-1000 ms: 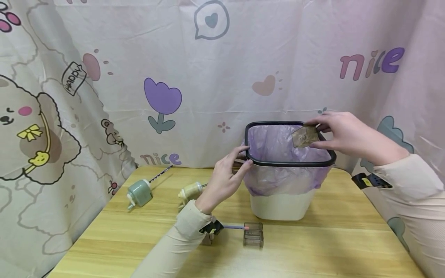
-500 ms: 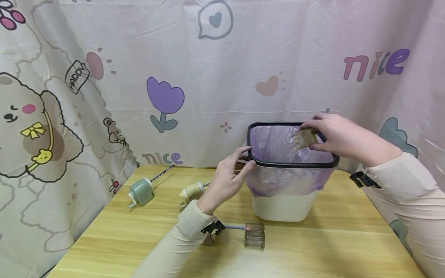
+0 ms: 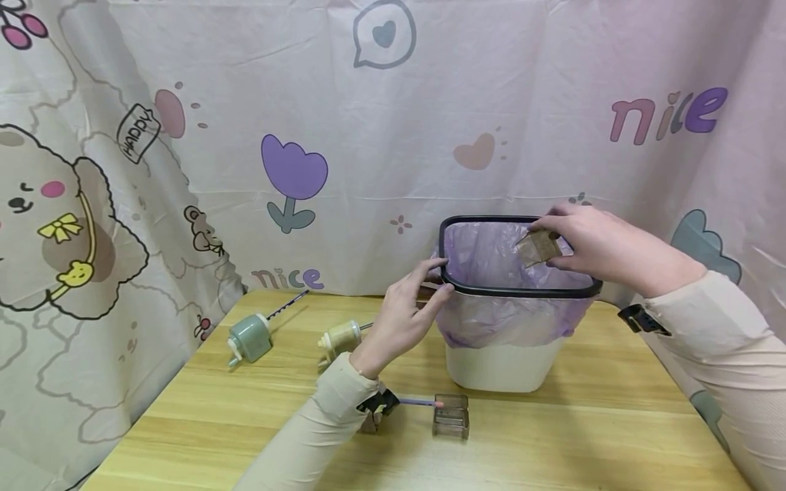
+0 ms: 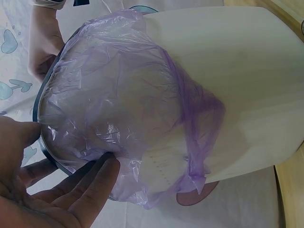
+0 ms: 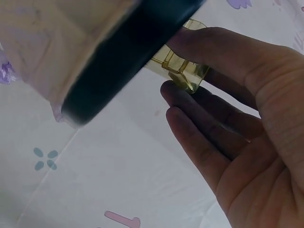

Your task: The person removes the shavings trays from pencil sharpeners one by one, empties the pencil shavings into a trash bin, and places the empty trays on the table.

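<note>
Right hand (image 3: 604, 243), translucent brown box (image 3: 537, 248)

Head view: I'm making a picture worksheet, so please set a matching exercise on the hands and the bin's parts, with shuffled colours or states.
1. Left hand
2. Right hand
3. Bin rim
4. Bin liner

A. black
B. holding a see-through container
C. purple
D. thumb at the bin's edge

Pairs: 1-D, 2-B, 3-A, 4-C.

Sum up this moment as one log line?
left hand: touches black rim | right hand: pinches translucent brown box at opening of bin | green crank sharpener: on table
</note>
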A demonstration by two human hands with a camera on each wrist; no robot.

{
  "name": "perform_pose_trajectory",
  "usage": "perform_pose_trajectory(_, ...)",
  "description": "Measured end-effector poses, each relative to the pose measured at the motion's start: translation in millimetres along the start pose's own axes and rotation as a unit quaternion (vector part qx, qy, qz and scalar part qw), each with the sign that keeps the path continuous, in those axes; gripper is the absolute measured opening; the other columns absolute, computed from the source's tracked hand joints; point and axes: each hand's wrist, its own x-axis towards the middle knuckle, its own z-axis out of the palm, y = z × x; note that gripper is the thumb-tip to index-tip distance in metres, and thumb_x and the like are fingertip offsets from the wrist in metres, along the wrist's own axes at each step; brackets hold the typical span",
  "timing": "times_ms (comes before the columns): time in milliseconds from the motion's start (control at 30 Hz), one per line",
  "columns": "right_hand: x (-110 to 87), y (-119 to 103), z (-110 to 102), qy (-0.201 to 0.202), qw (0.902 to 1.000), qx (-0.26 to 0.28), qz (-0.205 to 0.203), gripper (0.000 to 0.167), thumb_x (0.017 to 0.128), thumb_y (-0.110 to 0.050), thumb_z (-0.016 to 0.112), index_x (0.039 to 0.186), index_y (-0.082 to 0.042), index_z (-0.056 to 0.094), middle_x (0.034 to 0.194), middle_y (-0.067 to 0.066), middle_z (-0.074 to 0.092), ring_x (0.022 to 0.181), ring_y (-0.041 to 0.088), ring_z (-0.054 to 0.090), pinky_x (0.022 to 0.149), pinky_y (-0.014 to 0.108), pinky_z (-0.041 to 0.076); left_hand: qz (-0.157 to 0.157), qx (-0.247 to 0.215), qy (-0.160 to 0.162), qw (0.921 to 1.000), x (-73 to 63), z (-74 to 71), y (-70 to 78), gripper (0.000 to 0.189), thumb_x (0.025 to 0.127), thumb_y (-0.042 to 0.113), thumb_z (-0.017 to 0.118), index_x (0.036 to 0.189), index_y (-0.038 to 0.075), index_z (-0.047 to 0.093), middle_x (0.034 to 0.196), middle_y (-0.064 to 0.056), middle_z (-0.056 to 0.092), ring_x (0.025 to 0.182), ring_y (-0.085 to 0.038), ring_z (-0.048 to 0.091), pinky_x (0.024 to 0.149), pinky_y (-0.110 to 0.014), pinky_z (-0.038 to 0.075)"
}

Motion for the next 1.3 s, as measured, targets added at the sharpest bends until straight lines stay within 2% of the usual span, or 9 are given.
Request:
perform_pose_trajectory(233, -2.2, -4.0, 0.5, 0.009, 0.9994, -0.017, -0.029, 0.053, 0.077, -0.002, 0.092, 0.127, 0.002, 0.073, 0.117, 0.022, 0.067, 0.093, 0.036, 0.072, 0.084, 0.060, 0.062, -0.002, -0.007, -0.004, 1.0000, -0.1, 0.0, -0.3, 0.046, 0.111, 0.032, 0.062, 0.153, 0.016, 0.054, 0.128, -0.009, 0.074, 0.107, -0.024, 0.079, 0.094, -0.036, 0.065)
perform_pose_trajectory(333, -3.4, -5.4, 2.1, 0.034, 0.9973, -0.026, -0.060, 0.056, 0.073, 0.002, 0.094, 0.125, 0.002, 0.073, 0.113, 0.021, 0.066, 0.090, 0.034, 0.072, 0.080, 0.056, 0.062, -0.003, -0.009, -0.005, 0.9999, -0.1, 0.4, -0.4, 0.046, 0.111, 0.032, 0.062, 0.153, 0.016, 0.053, 0.128, -0.010, 0.073, 0.107, -0.025, 0.079, 0.095, -0.040, 0.065)
perform_pose_trajectory(400, -3.9, -6.9, 3.8, 0.068, 0.9924, -0.038, -0.095, 0.059, 0.067, 0.007, 0.094, 0.122, 0.002, 0.074, 0.108, 0.019, 0.066, 0.084, 0.031, 0.070, 0.075, 0.052, 0.062, -0.003, -0.009, -0.004, 0.9999, -0.1, 0.6, -0.5, 0.046, 0.110, 0.032, 0.062, 0.153, 0.016, 0.053, 0.129, -0.011, 0.073, 0.108, -0.026, 0.079, 0.096, -0.044, 0.065)
perform_pose_trajectory(500, -4.3, -10.6, 6.8, 0.125, 0.9786, -0.071, -0.148, 0.060, 0.062, 0.015, 0.091, 0.117, -0.002, 0.075, 0.100, 0.015, 0.064, 0.077, 0.026, 0.063, 0.065, 0.046, 0.058, -0.001, -0.002, -0.002, 1.0000, -0.3, 0.8, -0.9, 0.046, 0.110, 0.032, 0.063, 0.153, 0.016, 0.054, 0.129, -0.012, 0.073, 0.110, -0.027, 0.077, 0.099, -0.049, 0.064)
perform_pose_trajectory(600, -3.5, -16.8, 8.0, 0.156, 0.9670, -0.105, -0.172, 0.053, 0.068, 0.016, 0.087, 0.113, -0.007, 0.072, 0.095, 0.012, 0.062, 0.073, 0.024, 0.059, 0.059, 0.044, 0.055, 0.000, 0.006, 0.000, 1.0000, -0.4, 0.7, -1.1, 0.046, 0.110, 0.033, 0.063, 0.153, 0.017, 0.054, 0.130, -0.012, 0.073, 0.112, -0.028, 0.076, 0.100, -0.050, 0.062)
perform_pose_trajectory(767, -4.0, -28.2, 5.5, 0.128, 0.9688, -0.136, -0.163, 0.041, 0.082, 0.015, 0.080, 0.115, -0.008, 0.069, 0.099, 0.013, 0.062, 0.077, 0.024, 0.061, 0.064, 0.044, 0.058, 0.002, 0.000, 0.000, 1.0000, -0.4, 0.5, -1.3, 0.047, 0.110, 0.032, 0.062, 0.153, 0.016, 0.054, 0.129, -0.012, 0.073, 0.111, -0.028, 0.077, 0.099, -0.050, 0.063)
perform_pose_trajectory(933, -5.5, -32.4, 3.4, 0.108, 0.9705, -0.144, -0.161, 0.049, 0.080, 0.023, 0.075, 0.119, -0.005, 0.070, 0.106, 0.017, 0.064, 0.083, 0.028, 0.065, 0.070, 0.047, 0.061, 0.001, -0.007, -0.004, 1.0000, -0.8, 0.2, -1.3, 0.046, 0.110, 0.031, 0.062, 0.153, 0.015, 0.054, 0.127, -0.011, 0.073, 0.108, -0.025, 0.078, 0.098, -0.044, 0.065)
perform_pose_trajectory(1067, -5.8, -31.9, 4.3, 0.110, 0.9701, -0.145, -0.160, 0.047, 0.081, 0.022, 0.075, 0.119, -0.005, 0.071, 0.107, 0.017, 0.065, 0.084, 0.029, 0.066, 0.071, 0.047, 0.062, 0.001, -0.007, -0.005, 1.0000, -0.9, 0.1, -1.0, 0.046, 0.111, 0.031, 0.062, 0.153, 0.015, 0.053, 0.126, -0.010, 0.073, 0.107, -0.023, 0.079, 0.096, -0.039, 0.065)
perform_pose_trajectory(1300, -5.7, -31.9, 5.3, 0.102, 0.9718, -0.148, -0.153, 0.046, 0.082, 0.022, 0.074, 0.119, -0.005, 0.071, 0.108, 0.016, 0.065, 0.086, 0.029, 0.067, 0.071, 0.047, 0.062, 0.002, -0.010, -0.003, 0.9999, -1.1, 0.5, -1.5, 0.046, 0.111, 0.030, 0.062, 0.154, 0.014, 0.053, 0.125, -0.010, 0.074, 0.106, -0.024, 0.079, 0.094, -0.039, 0.066)
